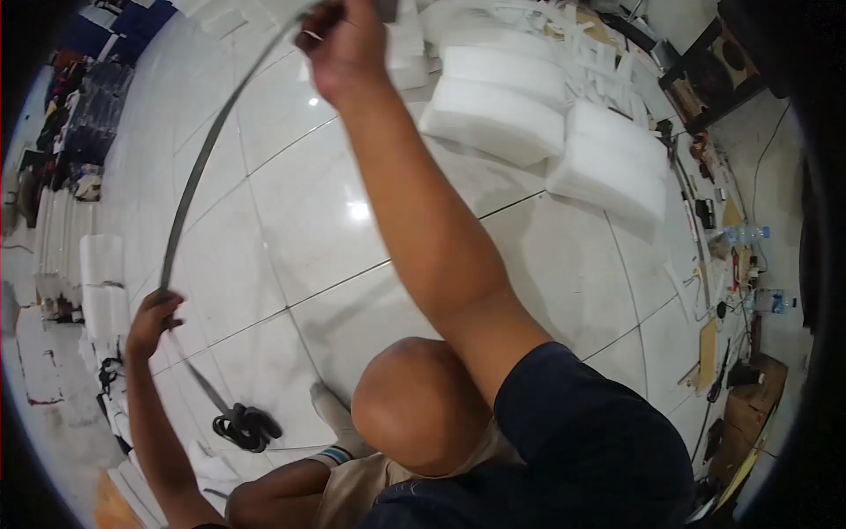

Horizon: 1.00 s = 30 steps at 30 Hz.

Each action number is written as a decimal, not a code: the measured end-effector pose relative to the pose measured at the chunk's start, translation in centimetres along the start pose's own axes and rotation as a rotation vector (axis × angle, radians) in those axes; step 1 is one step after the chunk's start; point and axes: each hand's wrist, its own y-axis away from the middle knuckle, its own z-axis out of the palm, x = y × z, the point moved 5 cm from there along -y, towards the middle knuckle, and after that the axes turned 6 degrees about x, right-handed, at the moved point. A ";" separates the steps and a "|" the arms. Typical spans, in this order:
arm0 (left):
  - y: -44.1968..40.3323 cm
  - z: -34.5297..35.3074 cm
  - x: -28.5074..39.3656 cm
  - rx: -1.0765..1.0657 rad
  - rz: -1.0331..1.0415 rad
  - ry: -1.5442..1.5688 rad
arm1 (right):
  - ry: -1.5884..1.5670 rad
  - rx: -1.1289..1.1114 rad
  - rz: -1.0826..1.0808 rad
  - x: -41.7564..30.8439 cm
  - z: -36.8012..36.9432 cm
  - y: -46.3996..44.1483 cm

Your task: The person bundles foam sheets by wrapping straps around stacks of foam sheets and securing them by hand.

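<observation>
A long, flat dark grey strap (204,159) stretches in a curve between my two hands above the tiled floor. My right hand (346,51), at the top of the view with the arm reaching far forward, is closed on its upper end; the fingers are partly cut off and blurred. Lower down at the left, my left hand (156,324) pinches the strap between its fingers. From there the strap runs down to a loose black coil (247,428) on the floor, left of my foot.
Stacks of white foam sheets (498,110) stand ahead on the right, with foam offcuts behind them. Along the right wall lie tools, plastic bottles (775,301) and a cardboard piece (749,419). White foam pieces (103,286) and dark bundles (95,110) line the left side.
</observation>
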 end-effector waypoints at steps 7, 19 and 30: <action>-1.7 -19.2 -18.7 0.593 -0.089 0.095 | 0.399 0.182 0.161 -7.6 -18.4 5.9; -1.0 -22.8 -41.7 0.714 -0.548 0.655 | 1.341 0.143 0.360 -5.8 -13.4 2.2; -10.8 -33.2 -46.4 1.148 0.094 0.243 | 2.235 -0.244 0.236 9.1 -0.1 -8.4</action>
